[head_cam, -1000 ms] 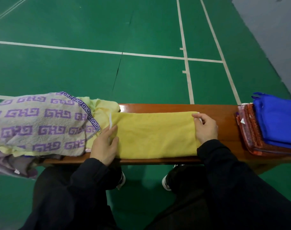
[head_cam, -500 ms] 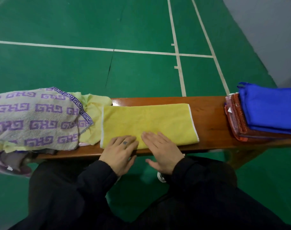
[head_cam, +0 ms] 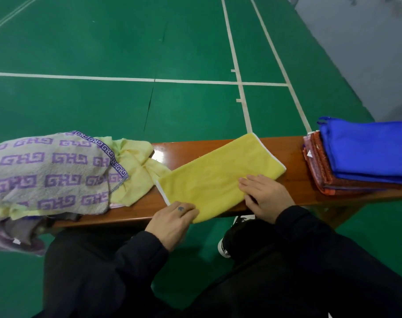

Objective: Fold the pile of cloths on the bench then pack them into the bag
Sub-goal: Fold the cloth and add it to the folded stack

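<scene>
So going from the left of the frame: the unfolded pile [head_cam: 48, 171] sits there, the purple-patterned towel on top with a pale yellow cloth [head_cam: 135, 171] poking out beside it.

In the middle is the yellow cloth [head_cam: 218, 177] being folded. Half a second ago it lay square along the tabletop [head_cam: 294, 154] with both palms pressing near its front edge. Now it's swung diagonal, far corner pointing to the upper right, near corner hanging slightly over the front edge.

The left hand [head_cam: 174, 216] has its grip closed on that lower-left corner, fingers curled over the cloth. The right hand [head_cam: 264, 196] lies flat on the lower right part, fingers spread, not pinching anything.

My guess is it's being turned for another fold.

Far right: the folded stack, blue cloth [head_cam: 365, 150] on top of red ones [head_cam: 321, 171]. No bag in view yet, so packing is a way off.
</scene>
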